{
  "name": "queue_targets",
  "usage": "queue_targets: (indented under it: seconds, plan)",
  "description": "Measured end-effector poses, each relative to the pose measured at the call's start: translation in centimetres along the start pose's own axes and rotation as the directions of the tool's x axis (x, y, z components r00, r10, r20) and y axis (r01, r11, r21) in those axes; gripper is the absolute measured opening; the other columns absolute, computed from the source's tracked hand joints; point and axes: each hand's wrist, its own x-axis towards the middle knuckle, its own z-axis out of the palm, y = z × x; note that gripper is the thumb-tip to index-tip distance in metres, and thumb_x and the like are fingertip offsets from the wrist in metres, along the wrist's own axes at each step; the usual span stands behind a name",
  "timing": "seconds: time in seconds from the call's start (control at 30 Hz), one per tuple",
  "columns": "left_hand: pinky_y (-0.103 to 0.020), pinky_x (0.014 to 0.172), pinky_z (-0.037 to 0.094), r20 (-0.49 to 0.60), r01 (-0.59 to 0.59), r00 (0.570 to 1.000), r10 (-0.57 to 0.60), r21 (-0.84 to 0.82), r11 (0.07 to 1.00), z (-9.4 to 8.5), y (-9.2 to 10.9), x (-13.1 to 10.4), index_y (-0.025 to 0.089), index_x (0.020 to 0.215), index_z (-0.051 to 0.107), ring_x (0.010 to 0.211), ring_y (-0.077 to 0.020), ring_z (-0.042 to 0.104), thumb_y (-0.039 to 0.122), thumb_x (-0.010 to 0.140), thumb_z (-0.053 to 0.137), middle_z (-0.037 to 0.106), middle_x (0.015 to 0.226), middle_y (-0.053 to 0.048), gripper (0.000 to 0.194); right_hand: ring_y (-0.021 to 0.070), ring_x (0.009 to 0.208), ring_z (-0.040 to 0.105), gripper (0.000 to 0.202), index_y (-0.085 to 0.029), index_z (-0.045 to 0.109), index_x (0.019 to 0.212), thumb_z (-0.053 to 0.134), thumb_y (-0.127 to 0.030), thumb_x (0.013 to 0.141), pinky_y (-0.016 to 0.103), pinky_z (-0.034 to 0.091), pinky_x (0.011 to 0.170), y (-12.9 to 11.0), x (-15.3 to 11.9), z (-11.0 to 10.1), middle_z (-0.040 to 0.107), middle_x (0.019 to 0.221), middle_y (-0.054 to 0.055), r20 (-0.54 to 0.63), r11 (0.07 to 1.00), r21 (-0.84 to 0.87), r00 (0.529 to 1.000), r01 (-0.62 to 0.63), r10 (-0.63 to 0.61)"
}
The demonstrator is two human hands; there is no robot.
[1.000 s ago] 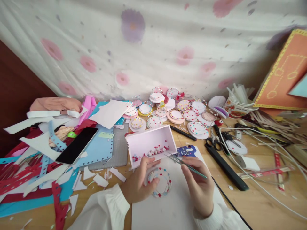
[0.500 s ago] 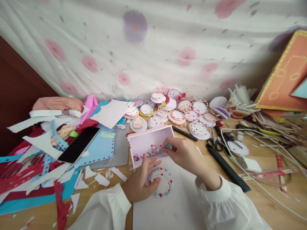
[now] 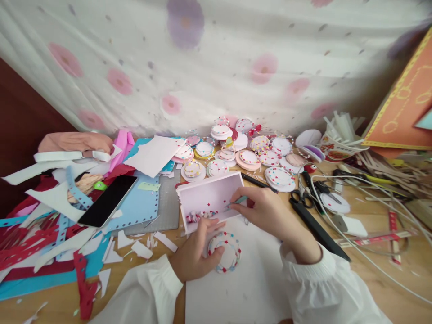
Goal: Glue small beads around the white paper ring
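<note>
My right hand (image 3: pixel 261 209) pinches slim teal tweezers (image 3: pixel 240 200) over the right part of a shallow white box (image 3: pixel 211 194); their tip points into it. Small red, white and pale pieces (image 3: pixel 199 217) lie heaped in the box's near left corner, with a few red ones scattered beside them. My left hand (image 3: pixel 197 252) has its fingers apart, fingertips at the box's near edge. Its thumb reaches over the left side of a round white disc (image 3: pixel 227 258) ringed with red and blue beads. The disc lies on a white sheet (image 3: pixel 243 292).
Several decorated paper discs (image 3: pixel 249 157) crowd the back. A phone (image 3: pixel 108 201) and paper scraps (image 3: pixel 57 256) cover the left. Scissors (image 3: pixel 302 201), a black bar (image 3: pixel 319 229), a white cable (image 3: pixel 371 270) and a cup of white sticks (image 3: pixel 340 139) are at right.
The pieces in the box have shifted toward its near left corner, leaving a few scattered. My right hand has moved slightly right, and more of the tweezers shows. The camera view has shifted slightly.
</note>
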Motion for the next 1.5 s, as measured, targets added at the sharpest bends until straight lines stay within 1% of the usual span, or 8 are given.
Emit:
queue_targets:
  seconds: [0.1,0.27,0.37,0.5,0.7,0.87,1.07,1.5]
  plan:
    - [-0.053,0.105,0.042,0.001,-0.003,1.000,0.003,-0.011,1.000,0.0,-0.2,0.0,0.022,0.119,0.026,0.129,-0.0279,0.048,0.012,0.082,0.056,0.049,0.135,-0.020,0.048,0.0131,0.066,0.061,0.009,-0.024,0.067,0.086,0.061,-0.021,0.081,0.021,0.040,0.059,-0.1,0.1,-0.1,0.069,0.077,-0.001,0.088,1.000,-0.004,0.996,0.009,-0.008]
    - [-0.056,0.108,0.036,0.032,-0.011,0.999,0.015,-0.122,0.992,0.2,-1.3,-0.1,0.024,0.120,0.025,0.133,-0.0324,0.041,0.018,0.068,0.077,0.043,0.139,-0.021,0.074,0.0164,0.082,0.065,0.019,-0.024,0.066,0.093,0.058,-0.012,0.081,0.024,0.042,0.070,0.3,-0.2,-0.7,0.071,0.089,0.002,0.155,0.991,-0.128,0.988,0.027,-0.007]
    - [-0.057,0.109,0.032,0.038,-0.016,0.999,0.024,-0.198,0.980,0.3,-1.8,-0.1,0.024,0.120,0.025,0.134,-0.0340,0.039,0.022,0.062,0.083,0.040,0.140,-0.022,0.082,0.0176,0.086,0.064,0.021,-0.022,0.065,0.094,0.055,-0.010,0.082,0.024,0.042,0.070,0.2,-0.4,-0.6,0.070,0.092,0.003,0.192,0.981,-0.190,0.981,0.051,-0.014]
    - [-0.055,0.111,0.031,0.039,-0.009,0.999,0.018,-0.220,0.975,0.4,-2.0,-0.1,0.024,0.120,0.026,0.135,-0.0337,0.037,0.024,0.060,0.085,0.040,0.140,-0.021,0.084,0.0174,0.081,0.063,0.021,-0.019,0.066,0.091,0.052,-0.007,0.081,0.024,0.039,0.065,0.0,-0.6,-0.2,0.068,0.089,0.006,0.205,0.954,-0.292,0.979,0.064,-0.003]
    - [-0.052,0.111,0.033,0.047,0.025,0.999,-0.018,-0.165,0.986,0.4,-2.3,-0.3,0.024,0.123,0.025,0.135,-0.0315,0.039,0.026,0.063,0.084,0.041,0.142,-0.019,0.084,0.0138,0.073,0.057,0.030,-0.018,0.064,0.085,0.047,0.004,0.075,0.025,0.028,0.055,-0.8,-0.5,0.2,0.063,0.086,0.004,0.151,0.898,-0.408,0.983,0.163,-0.110]
    - [-0.051,0.112,0.033,0.051,0.001,0.999,0.007,-0.165,0.986,0.4,-2.5,-0.3,0.023,0.126,0.025,0.136,-0.0312,0.037,0.027,0.064,0.083,0.040,0.143,-0.018,0.084,0.0129,0.065,0.053,0.029,-0.018,0.061,0.078,0.046,0.006,0.072,0.030,0.018,0.051,-1.6,-0.1,1.2,0.060,0.080,0.002,0.156,0.860,-0.467,0.976,0.208,-0.151]
    - [-0.054,0.111,0.033,0.053,-0.007,0.998,0.015,-0.159,0.987,0.3,-2.3,-0.2,0.024,0.127,0.025,0.135,-0.0320,0.038,0.026,0.064,0.083,0.041,0.141,-0.019,0.085,0.0136,0.068,0.053,0.030,-0.018,0.063,0.079,0.047,0.007,0.072,0.030,0.019,0.053,-1.9,0.2,2.1,0.059,0.079,0.003,0.191,0.857,-0.461,0.969,0.230,-0.157]
    - [-0.054,0.111,0.033,0.048,0.015,0.999,-0.007,-0.163,0.986,0.4,-2.4,-0.4,0.023,0.130,0.025,0.134,-0.0334,0.039,0.027,0.062,0.084,0.041,0.141,-0.019,0.090,0.0147,0.069,0.052,0.032,-0.018,0.063,0.079,0.046,0.007,0.069,0.031,0.019,0.053,-1.8,0.2,2.1,0.059,0.079,0.003,0.189,0.857,-0.454,0.966,0.246,-0.177]
